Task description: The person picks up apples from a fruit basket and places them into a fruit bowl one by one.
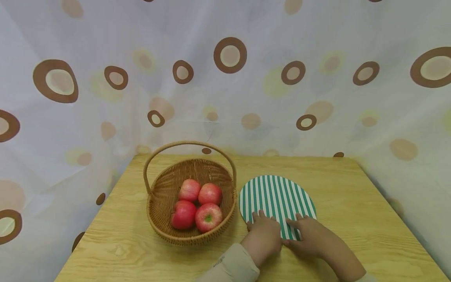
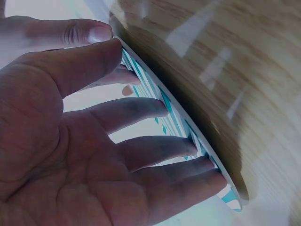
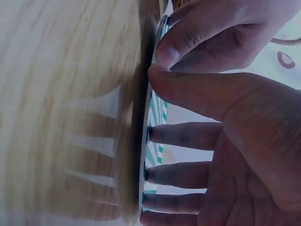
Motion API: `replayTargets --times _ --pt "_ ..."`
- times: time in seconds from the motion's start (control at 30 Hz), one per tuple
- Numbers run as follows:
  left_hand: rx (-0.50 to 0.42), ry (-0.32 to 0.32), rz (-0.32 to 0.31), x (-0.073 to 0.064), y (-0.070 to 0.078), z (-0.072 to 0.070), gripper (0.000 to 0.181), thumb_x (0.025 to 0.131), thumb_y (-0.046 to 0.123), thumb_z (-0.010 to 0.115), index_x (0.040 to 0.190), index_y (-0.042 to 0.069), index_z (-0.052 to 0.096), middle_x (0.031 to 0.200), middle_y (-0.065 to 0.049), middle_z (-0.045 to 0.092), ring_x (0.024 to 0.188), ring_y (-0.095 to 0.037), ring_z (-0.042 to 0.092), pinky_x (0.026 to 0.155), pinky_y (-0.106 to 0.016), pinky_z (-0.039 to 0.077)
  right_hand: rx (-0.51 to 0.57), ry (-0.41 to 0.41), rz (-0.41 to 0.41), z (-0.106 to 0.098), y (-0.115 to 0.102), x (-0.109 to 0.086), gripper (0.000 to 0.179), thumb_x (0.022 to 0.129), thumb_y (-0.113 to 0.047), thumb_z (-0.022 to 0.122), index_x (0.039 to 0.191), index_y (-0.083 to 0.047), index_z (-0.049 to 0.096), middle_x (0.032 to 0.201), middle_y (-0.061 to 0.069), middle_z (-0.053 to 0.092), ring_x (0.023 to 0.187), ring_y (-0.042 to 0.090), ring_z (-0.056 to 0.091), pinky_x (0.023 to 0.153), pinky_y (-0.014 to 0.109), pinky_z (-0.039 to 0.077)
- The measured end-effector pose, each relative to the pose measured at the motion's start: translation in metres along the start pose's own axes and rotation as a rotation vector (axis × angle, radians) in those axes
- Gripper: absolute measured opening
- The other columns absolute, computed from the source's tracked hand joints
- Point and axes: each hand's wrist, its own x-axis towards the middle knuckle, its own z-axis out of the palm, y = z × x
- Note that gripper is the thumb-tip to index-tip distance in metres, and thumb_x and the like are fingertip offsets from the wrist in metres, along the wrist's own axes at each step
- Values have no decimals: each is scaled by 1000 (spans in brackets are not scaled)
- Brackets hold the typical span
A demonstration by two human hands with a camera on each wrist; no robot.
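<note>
A round placemat (image 1: 276, 196) with green and white stripes lies on the wooden table. My left hand (image 1: 264, 237) rests on its near left part, fingers stretched out and fingertips on the striped face. Beside it, my right hand (image 1: 311, 237) touches the near right part with spread, fairly straight fingers. Both wrist views show the thumbs close together at the placemat's rim, the left thumb (image 3: 168, 54) by the right one. To the left of the placemat stands a wicker basket (image 1: 190, 239) holding several red apples (image 1: 208, 217).
The basket's tall arched handle (image 1: 190, 142) rises above the apples. The wooden table (image 1: 352, 203) extends to the right of the placemat and in front of the basket. A white curtain (image 1: 260, 94) with brown rings and dots hangs behind and along both sides.
</note>
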Motion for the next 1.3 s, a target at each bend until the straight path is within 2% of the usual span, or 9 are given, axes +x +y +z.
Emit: replayTargets --times 0.1,0.4,0.73,0.87,1.07,1.3 --pt "5 -11 4 -2 0 0 61 102 48 67 156 22 56 166 -12 46 156 -42 38 116 -60 49 5 -7 10 -1 -2 -2 77 91 -60 77 139 1 69 144 45 53 134 66 51 111 74 44" --pt "11 -27 0 -8 1 4 67 100 56 66 157 23 54 168 -12 43 157 -41 37 117 -58 49 -3 -36 49 3 -5 -5 77 90 -62 77 139 -3 69 146 43 54 136 65 51 111 75 43" --pt "-24 -61 18 -14 -2 3 66 100 54 67 156 22 55 168 -11 44 158 -42 36 116 -61 48 -14 -48 68 4 -9 -8 77 89 -62 78 138 -3 70 146 42 54 136 63 51 111 74 44" --pt "-27 -53 18 -17 -1 4 66 99 54 68 156 22 56 167 -12 44 157 -42 37 115 -61 49 -10 -59 79 4 -10 -9 77 88 -61 80 137 -3 71 145 42 55 135 63 52 111 74 44" --pt "-20 0 19 -24 1 6 68 98 58 68 153 19 59 164 -14 48 154 -43 41 112 -60 52 -18 -67 83 3 -11 -9 77 86 -62 81 136 -3 72 143 42 57 134 62 55 110 74 45" --pt "-22 -31 13 -22 1 7 65 99 55 67 155 22 57 165 -11 47 156 -41 38 114 -61 50 -17 -64 72 5 -10 -11 76 87 -61 81 135 -2 72 142 42 58 133 61 55 110 73 45"
